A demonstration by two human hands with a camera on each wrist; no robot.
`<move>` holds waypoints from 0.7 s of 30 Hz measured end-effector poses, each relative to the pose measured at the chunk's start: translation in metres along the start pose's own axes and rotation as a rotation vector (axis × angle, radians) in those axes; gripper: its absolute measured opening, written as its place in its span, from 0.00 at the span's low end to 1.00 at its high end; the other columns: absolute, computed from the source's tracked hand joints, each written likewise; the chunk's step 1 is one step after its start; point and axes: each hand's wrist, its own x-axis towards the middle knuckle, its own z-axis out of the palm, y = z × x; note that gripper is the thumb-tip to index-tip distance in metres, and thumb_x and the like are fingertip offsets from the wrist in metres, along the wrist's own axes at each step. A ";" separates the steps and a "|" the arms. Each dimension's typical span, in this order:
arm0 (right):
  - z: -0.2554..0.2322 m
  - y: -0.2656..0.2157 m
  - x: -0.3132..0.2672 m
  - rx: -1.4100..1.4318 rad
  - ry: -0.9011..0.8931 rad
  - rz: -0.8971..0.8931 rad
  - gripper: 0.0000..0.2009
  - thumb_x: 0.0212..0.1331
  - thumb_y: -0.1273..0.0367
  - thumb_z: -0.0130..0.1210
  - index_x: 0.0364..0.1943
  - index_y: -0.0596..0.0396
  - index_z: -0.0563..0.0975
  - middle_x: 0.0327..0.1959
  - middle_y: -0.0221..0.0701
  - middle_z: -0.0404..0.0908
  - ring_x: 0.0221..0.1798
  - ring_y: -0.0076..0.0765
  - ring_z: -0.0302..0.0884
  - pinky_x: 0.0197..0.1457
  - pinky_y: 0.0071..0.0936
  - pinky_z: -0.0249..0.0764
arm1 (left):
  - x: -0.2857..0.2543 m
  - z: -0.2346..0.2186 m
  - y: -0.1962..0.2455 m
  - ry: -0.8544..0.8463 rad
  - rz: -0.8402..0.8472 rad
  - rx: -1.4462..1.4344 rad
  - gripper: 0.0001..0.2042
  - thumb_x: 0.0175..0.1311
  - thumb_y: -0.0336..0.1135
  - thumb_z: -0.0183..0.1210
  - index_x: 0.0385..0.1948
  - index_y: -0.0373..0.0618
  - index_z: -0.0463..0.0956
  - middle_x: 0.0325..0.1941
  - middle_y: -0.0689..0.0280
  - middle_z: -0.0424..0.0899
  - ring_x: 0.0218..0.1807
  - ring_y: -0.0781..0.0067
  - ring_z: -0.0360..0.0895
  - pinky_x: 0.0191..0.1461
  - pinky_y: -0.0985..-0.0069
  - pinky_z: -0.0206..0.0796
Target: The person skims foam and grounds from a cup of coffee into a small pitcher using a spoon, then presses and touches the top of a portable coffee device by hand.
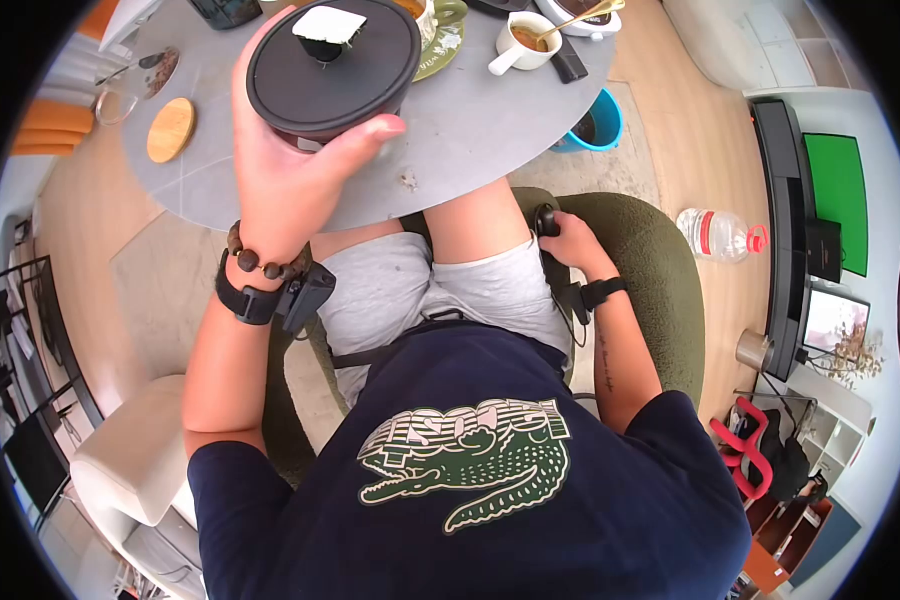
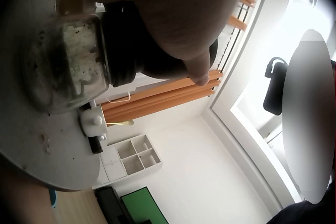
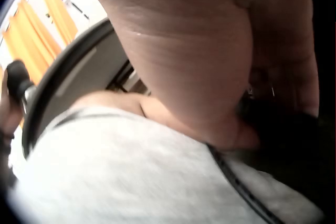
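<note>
My left hand (image 1: 288, 190) grips a black-topped glass jar (image 1: 320, 85) over the near part of the table, its thumb at the right side below the wide round lid. A knob with a white top stands on the lid. In the left wrist view the clear glass body (image 2: 84, 61) shows pale chopped bits inside, and the thumb (image 2: 198, 70) lies along the black upper part. Low beside my right thigh, my right hand (image 1: 576, 245) curls round a small black rounded object (image 1: 544, 219); most of it is hidden by the fingers, and its kind I cannot tell.
On the grey round table (image 1: 470, 130) are a wooden lid (image 1: 171, 129), a white cup (image 1: 515, 50) with a gold spoon, and a green plate (image 1: 445, 50) under another cup. A blue bucket (image 1: 605, 120) and a large water bottle (image 1: 715, 235) stand on the floor at right.
</note>
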 end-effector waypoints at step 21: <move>0.039 0.000 0.021 0.603 -0.379 -0.287 0.22 0.71 0.65 0.71 0.65 0.63 0.85 0.60 0.40 0.94 0.60 0.40 0.91 0.68 0.36 0.83 | -0.001 0.001 -0.008 0.002 0.021 -0.061 0.50 0.61 0.31 0.85 0.83 0.38 0.59 0.74 0.58 0.79 0.72 0.67 0.82 0.77 0.65 0.78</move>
